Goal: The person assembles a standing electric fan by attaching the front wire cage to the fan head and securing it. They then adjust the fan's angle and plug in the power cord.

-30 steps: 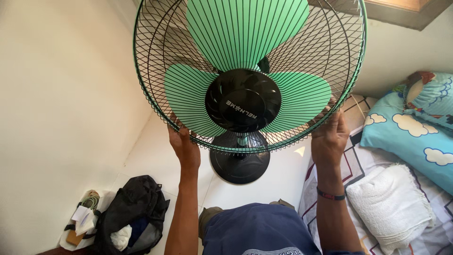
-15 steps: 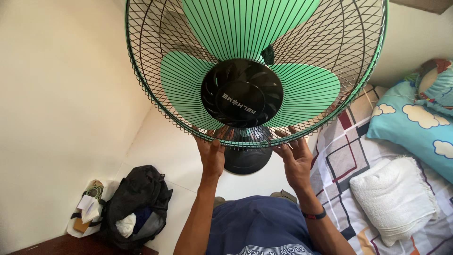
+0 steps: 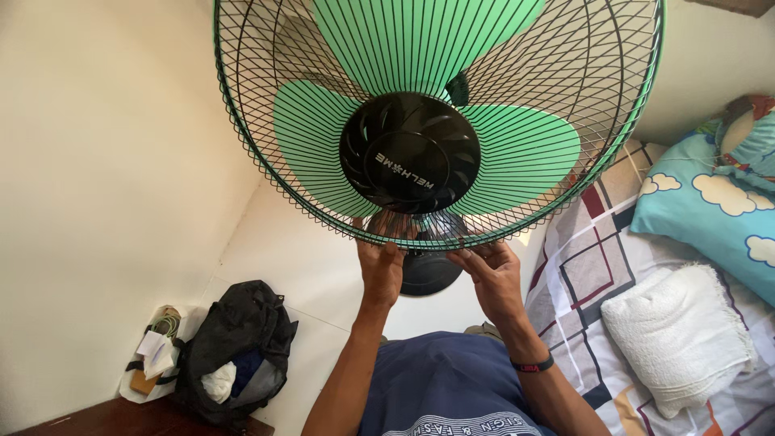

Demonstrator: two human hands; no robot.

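Note:
A standing fan with green blades, a black wire grille and a black centre cap fills the upper view. My left hand and my right hand reach up side by side to the grille's green bottom rim. The fingers of both hands pinch at the rim near its lowest point. The fan's round black base shows on the floor behind my hands.
A cream wall rises at the left. A black backpack and a small bag of odds and ends lie on the floor. A bed with a checked sheet, white towel and blue cloud pillow is at the right.
Both hands moved inward along the grille's lower rim, from wide apart to close together at its lowest point. The fan looms larger and nearer in view.

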